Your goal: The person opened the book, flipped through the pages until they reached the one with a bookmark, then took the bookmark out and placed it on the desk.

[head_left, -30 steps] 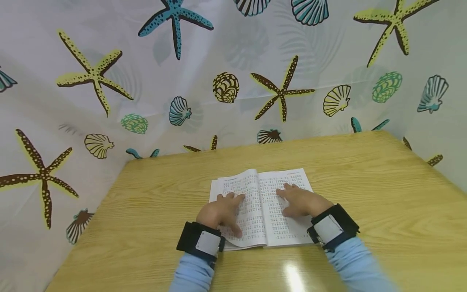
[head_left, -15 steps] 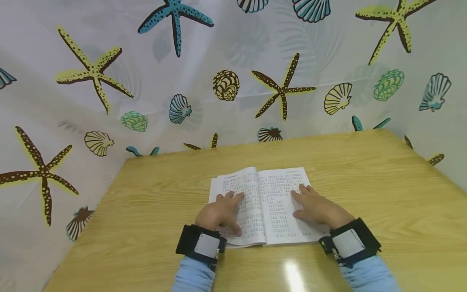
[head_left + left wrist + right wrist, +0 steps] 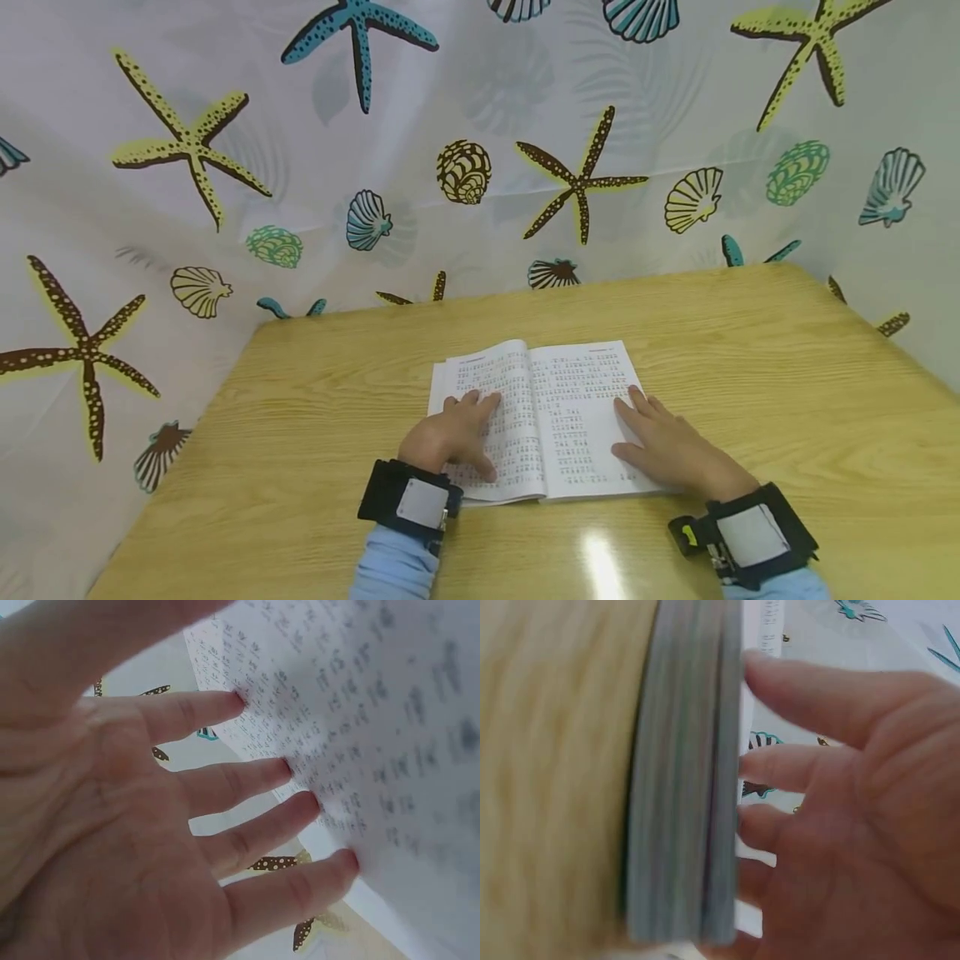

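Observation:
An open book (image 3: 577, 417) with printed white pages lies on the wooden table. My left hand (image 3: 452, 435) rests on the left page, fingers spread; in the left wrist view its fingertips (image 3: 345, 862) touch the print. Over the right page's outer edge lies my right hand (image 3: 678, 450), its fingers extended and its thumb pointing toward the middle of the page. From the right wrist view, the thick page block (image 3: 682, 772) of the book shows side-on, with the right hand's fingers (image 3: 780, 769) against the page side.
The wooden table (image 3: 322, 400) extends around the book on all sides. Behind it hangs a pale cloth (image 3: 420, 125) printed with starfish and shells. Both wrists wear black straps (image 3: 408, 498) with a camera unit, over light blue sleeves (image 3: 395, 562).
My right hand has slid rightward across the right page, from near its middle to its outer edge. The left hand stays in place on the left page.

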`<state>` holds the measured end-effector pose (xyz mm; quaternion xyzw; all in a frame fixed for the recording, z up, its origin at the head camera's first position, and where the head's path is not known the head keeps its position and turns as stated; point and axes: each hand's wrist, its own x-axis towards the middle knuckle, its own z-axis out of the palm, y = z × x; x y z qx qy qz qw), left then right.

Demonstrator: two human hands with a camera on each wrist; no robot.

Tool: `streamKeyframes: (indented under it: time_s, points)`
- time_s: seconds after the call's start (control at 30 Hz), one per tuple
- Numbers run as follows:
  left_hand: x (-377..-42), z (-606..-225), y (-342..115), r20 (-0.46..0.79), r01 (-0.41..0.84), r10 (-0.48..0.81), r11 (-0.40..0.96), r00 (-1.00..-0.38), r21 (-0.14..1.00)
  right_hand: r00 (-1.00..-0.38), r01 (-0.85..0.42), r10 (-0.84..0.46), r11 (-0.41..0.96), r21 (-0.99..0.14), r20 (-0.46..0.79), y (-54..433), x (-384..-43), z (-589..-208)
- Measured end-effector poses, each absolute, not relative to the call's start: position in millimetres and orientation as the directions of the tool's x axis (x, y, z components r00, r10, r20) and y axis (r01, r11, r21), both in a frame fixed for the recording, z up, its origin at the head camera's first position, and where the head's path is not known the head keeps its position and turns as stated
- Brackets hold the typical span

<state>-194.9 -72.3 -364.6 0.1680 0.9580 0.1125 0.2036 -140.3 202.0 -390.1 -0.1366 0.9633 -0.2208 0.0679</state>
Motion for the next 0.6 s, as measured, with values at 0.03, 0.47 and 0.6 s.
streamKeyframes:
  time_s: [0.03,0.47,0.6]
  points:
    - [-194,-365,-73,-0.353,0.279,0.371,0.917,-0.859,0.285,-0.952,-0.235,-0.297,0.865,-0.444,-0.074,203,-141,-390]
    - [-171,-368,-87,-0.352,0.253,0.385,0.896,-0.853,0.365,-0.958,-0.211,-0.274,0.873,-0.44,-0.086,205,-146,-389]
    - [-172,-367,-92,-0.35,0.268,0.403,0.887,-0.846,0.376,-0.963,-0.188,-0.255,0.863,-0.469,-0.083,201,-146,-390]
